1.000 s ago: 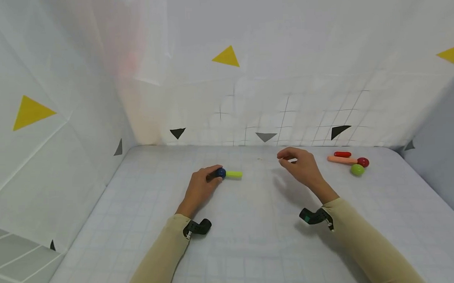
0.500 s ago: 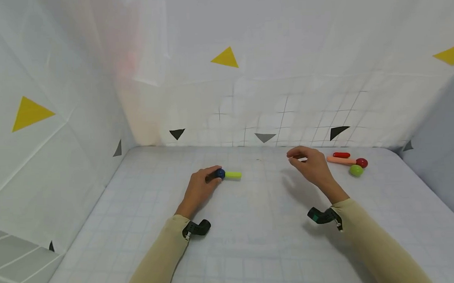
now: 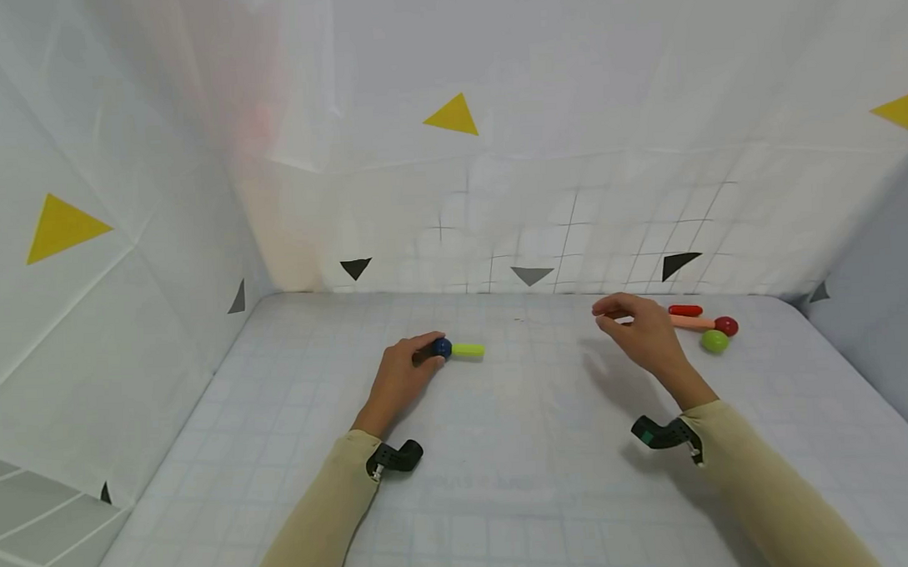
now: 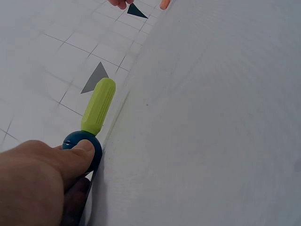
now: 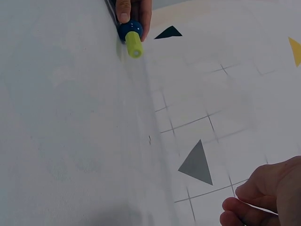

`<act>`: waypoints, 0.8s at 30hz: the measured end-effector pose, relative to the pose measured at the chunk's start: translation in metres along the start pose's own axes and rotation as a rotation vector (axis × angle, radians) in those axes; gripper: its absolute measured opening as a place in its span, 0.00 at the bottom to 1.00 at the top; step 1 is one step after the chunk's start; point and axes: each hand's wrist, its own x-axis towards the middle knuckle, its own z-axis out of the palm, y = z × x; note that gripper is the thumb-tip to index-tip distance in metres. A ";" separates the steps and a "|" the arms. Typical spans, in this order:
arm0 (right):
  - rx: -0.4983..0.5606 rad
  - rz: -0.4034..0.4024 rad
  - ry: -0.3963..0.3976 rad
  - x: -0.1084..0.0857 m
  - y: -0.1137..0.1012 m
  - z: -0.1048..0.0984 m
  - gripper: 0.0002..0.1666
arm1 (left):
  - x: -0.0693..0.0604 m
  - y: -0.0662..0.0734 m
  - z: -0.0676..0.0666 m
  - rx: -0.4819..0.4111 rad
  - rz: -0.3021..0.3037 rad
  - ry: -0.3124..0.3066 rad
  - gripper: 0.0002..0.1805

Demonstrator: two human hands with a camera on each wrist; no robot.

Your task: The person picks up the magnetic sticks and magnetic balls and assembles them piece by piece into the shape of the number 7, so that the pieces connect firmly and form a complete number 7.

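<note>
Head view: left hand (image 3: 399, 375) pinches the dark blue ball (image 3: 444, 348) between thumb and fingers, left of centre on the white table (image 3: 505, 448). Yellow-green stick (image 3: 469, 350) meets the ball and points right, lying roughly level. Right hand (image 3: 643, 331) is raised above the table, shadow below and to its left; fingers loosely bent, thumb near the fingertips, nothing seen in its grasp. Peach-orange stick (image 3: 694, 322) sits just right of that hand in the picture, its left end hidden by it. Dark red ball (image 3: 727, 326) at that stick's right end, light green ball (image 3: 715, 341) just below, red stick (image 3: 685, 310) just behind. Tan sleeves (image 3: 319, 513) on both arms, dark camera on each wrist.

Left wrist view: thumb laid on the blue ball, other fingers mostly hidden. Stick is grooved lengthwise, tilts up and slightly right from the ball. Fingertips of the right hand and an orange end at the top edge.

Right wrist view: right hand at lower right, partly cut off, fingers relaxed and bent, no object visible in them. Ball and stick at the top, well apart from it, held by the left hand. Grey triangle (image 5: 197, 165) on the gridded backdrop (image 5: 244, 103) beside the right fingers.
</note>
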 end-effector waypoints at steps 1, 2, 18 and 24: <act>-0.002 0.004 0.000 0.000 0.002 -0.001 0.10 | 0.000 0.000 0.000 0.003 0.002 0.000 0.23; -0.005 0.006 0.002 -0.001 0.003 -0.002 0.10 | 0.000 0.001 0.000 0.005 0.004 0.001 0.23; -0.035 0.037 0.033 -0.005 0.017 -0.016 0.10 | -0.001 0.002 -0.001 0.002 -0.020 -0.004 0.23; -0.028 0.060 0.046 -0.007 0.021 -0.020 0.10 | -0.001 0.002 -0.001 0.004 -0.015 -0.009 0.24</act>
